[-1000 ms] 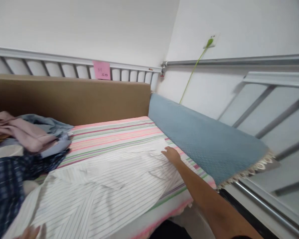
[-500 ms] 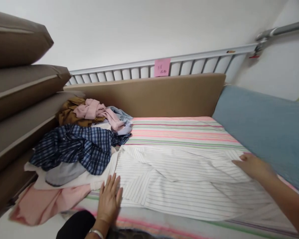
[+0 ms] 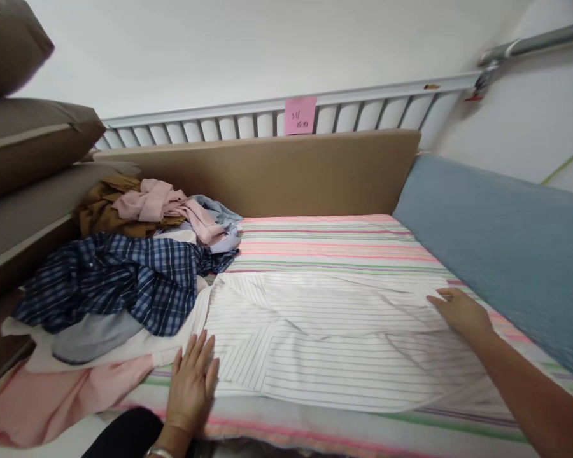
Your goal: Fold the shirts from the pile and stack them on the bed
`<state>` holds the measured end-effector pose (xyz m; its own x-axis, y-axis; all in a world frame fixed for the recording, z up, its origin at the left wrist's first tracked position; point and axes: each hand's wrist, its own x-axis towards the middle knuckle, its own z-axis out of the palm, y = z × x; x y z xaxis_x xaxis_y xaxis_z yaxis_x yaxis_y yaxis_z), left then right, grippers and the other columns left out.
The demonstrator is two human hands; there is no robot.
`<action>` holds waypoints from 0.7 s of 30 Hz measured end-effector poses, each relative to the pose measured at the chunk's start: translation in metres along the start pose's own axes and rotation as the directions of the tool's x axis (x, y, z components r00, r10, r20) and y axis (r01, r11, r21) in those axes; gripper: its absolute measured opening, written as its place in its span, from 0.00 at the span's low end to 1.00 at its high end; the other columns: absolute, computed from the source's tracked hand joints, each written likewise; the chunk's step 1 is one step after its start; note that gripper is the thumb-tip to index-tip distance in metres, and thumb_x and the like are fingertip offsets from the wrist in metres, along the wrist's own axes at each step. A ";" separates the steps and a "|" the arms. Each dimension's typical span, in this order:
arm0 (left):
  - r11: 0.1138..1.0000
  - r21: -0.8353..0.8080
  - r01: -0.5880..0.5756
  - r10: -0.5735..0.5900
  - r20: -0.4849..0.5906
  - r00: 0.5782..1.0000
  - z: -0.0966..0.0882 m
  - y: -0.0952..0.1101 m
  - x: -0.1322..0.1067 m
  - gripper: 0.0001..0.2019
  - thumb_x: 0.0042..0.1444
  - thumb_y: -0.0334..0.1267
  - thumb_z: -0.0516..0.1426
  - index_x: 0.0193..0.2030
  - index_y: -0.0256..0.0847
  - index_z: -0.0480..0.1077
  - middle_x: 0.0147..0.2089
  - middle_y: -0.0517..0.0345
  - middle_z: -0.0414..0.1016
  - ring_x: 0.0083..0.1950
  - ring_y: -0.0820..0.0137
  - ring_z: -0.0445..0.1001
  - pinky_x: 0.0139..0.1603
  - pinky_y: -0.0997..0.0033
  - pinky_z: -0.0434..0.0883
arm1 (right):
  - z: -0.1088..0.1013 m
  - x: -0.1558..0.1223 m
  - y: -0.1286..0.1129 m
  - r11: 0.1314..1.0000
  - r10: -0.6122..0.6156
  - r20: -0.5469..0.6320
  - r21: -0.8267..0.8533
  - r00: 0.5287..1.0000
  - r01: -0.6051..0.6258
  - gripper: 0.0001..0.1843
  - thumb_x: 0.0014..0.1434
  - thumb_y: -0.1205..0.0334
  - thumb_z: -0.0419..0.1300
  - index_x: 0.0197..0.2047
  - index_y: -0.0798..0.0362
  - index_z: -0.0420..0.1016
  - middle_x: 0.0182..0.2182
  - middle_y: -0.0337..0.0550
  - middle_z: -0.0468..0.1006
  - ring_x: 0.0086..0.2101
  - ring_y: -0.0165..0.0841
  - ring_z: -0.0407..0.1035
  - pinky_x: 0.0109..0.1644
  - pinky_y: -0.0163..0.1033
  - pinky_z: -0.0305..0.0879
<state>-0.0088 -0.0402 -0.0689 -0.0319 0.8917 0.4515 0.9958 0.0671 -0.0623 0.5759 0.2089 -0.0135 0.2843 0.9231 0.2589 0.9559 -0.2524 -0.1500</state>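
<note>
A white striped shirt (image 3: 325, 343) lies spread flat, a few creases running across it. My left hand (image 3: 191, 381) rests palm down with fingers stretched at the shirt's left edge, by a light cuff. At the shirt's far right corner is my right hand (image 3: 463, 315), its fingertips touching the fabric and its fingers somewhat apart. Left of the shirt, a blue plaid shirt (image 3: 124, 273) is heaped over grey and white cloth. A pink garment (image 3: 71, 394) lies in front of that heap.
Striped bedding (image 3: 325, 245) covers the surface. Brown cushions (image 3: 33, 133) are stacked at left, near a pile with a pale pink garment (image 3: 155, 200). A brown board (image 3: 286, 178) stands behind, a blue panel (image 3: 496, 242) at right. A pink note (image 3: 300, 116) hangs on the radiator.
The view has shifted, so the scene sits further left and slightly higher. My right hand's fingers have loosened at the shirt's corner. My left hand stays flat at the left edge.
</note>
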 end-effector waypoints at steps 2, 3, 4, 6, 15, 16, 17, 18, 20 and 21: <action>1.000 0.011 -0.002 0.002 0.012 1.000 -0.001 0.000 0.000 0.22 0.61 0.41 0.47 0.62 0.43 0.60 0.66 0.56 0.59 0.66 0.61 0.56 0.62 0.55 0.53 | 0.002 -0.014 -0.016 0.998 -0.037 -0.015 -0.048 0.999 0.037 0.26 0.60 0.51 0.50 0.55 0.60 0.70 0.49 0.64 0.73 0.48 0.47 0.69 0.46 0.47 0.64; 1.000 0.014 -0.003 0.003 0.016 1.000 -0.001 0.000 0.001 0.22 0.61 0.41 0.47 0.62 0.43 0.60 0.66 0.56 0.59 0.66 0.61 0.55 0.62 0.55 0.53 | 0.002 -0.022 -0.026 0.992 -0.104 -0.055 -0.077 0.993 0.100 0.28 0.61 0.50 0.46 0.58 0.60 0.66 0.54 0.64 0.68 0.54 0.47 0.63 0.51 0.50 0.61; 1.000 0.013 -0.004 0.003 0.019 1.000 -0.001 0.000 0.001 0.22 0.61 0.41 0.47 0.62 0.43 0.60 0.65 0.56 0.60 0.66 0.61 0.55 0.62 0.55 0.53 | 0.001 -0.032 -0.037 0.977 -0.194 -0.088 -0.109 0.977 0.184 0.29 0.63 0.51 0.44 0.60 0.58 0.63 0.59 0.62 0.63 0.58 0.47 0.57 0.56 0.52 0.57; 1.000 0.001 0.001 -0.001 0.014 1.000 0.000 -0.001 0.001 0.22 0.61 0.41 0.47 0.61 0.42 0.61 0.65 0.55 0.61 0.66 0.61 0.55 0.62 0.55 0.53 | 0.004 -0.051 -0.057 0.931 -0.345 -0.056 -0.149 0.937 0.334 0.26 0.63 0.53 0.43 0.60 0.52 0.63 0.62 0.55 0.58 0.62 0.47 0.50 0.59 0.56 0.51; 0.994 -0.103 0.029 -0.030 -0.014 0.999 0.007 -0.002 0.000 0.24 0.60 0.42 0.43 0.60 0.39 0.63 0.63 0.51 0.63 0.66 0.58 0.56 0.62 0.49 0.54 | -0.005 -0.059 -0.057 0.986 -0.147 0.185 0.101 0.972 0.130 0.23 0.64 0.53 0.44 0.59 0.47 0.64 0.62 0.43 0.60 0.62 0.36 0.51 0.64 0.47 0.47; 0.993 -0.113 0.022 -0.023 -0.011 1.000 0.009 -0.004 0.000 0.25 0.59 0.43 0.43 0.60 0.39 0.63 0.64 0.51 0.63 0.66 0.57 0.56 0.62 0.48 0.54 | -0.014 -0.057 -0.044 0.991 -0.068 0.149 0.127 0.987 0.049 0.24 0.64 0.53 0.43 0.60 0.49 0.64 0.62 0.44 0.61 0.61 0.35 0.52 0.64 0.44 0.48; 0.992 -0.127 0.012 -0.013 -0.010 1.000 0.011 -0.005 -0.001 0.25 0.58 0.43 0.43 0.60 0.40 0.63 0.64 0.52 0.63 0.66 0.56 0.56 0.61 0.47 0.55 | -0.022 -0.057 -0.030 0.990 0.020 0.121 0.137 0.993 -0.036 0.25 0.64 0.53 0.43 0.60 0.52 0.63 0.61 0.46 0.63 0.60 0.35 0.54 0.63 0.42 0.49; 0.989 -0.147 0.008 -0.009 -0.008 1.000 0.013 -0.007 -0.002 0.26 0.57 0.44 0.44 0.61 0.42 0.62 0.63 0.53 0.63 0.66 0.56 0.57 0.61 0.46 0.56 | -0.030 -0.059 -0.014 0.984 0.106 0.111 0.132 0.988 -0.121 0.26 0.64 0.53 0.43 0.60 0.55 0.63 0.59 0.49 0.64 0.59 0.36 0.56 0.62 0.41 0.51; 0.978 -0.208 0.033 -0.038 -0.019 0.999 0.018 -0.009 -0.003 0.28 0.54 0.45 0.45 0.63 0.51 0.59 0.62 0.60 0.66 0.64 0.56 0.60 0.59 0.44 0.58 | -0.040 -0.067 0.019 0.955 0.261 0.123 0.114 0.957 -0.275 0.28 0.62 0.52 0.46 0.60 0.61 0.62 0.57 0.55 0.67 0.57 0.41 0.60 0.60 0.43 0.55; 0.969 -0.242 0.052 -0.060 -0.025 0.998 0.019 -0.009 -0.003 0.29 0.52 0.45 0.45 0.64 0.57 0.56 0.60 0.65 0.68 0.63 0.56 0.62 0.57 0.43 0.59 | -0.042 -0.072 0.034 0.936 0.321 0.134 0.110 0.938 -0.336 0.29 0.62 0.51 0.47 0.60 0.62 0.63 0.56 0.57 0.68 0.56 0.43 0.62 0.59 0.44 0.56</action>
<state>-0.0195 -0.0345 -0.0865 -0.0891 0.8744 0.4769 0.9839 0.0029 0.1785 0.5913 0.1215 0.0033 0.5635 0.8234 0.0667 0.7908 -0.5143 -0.3320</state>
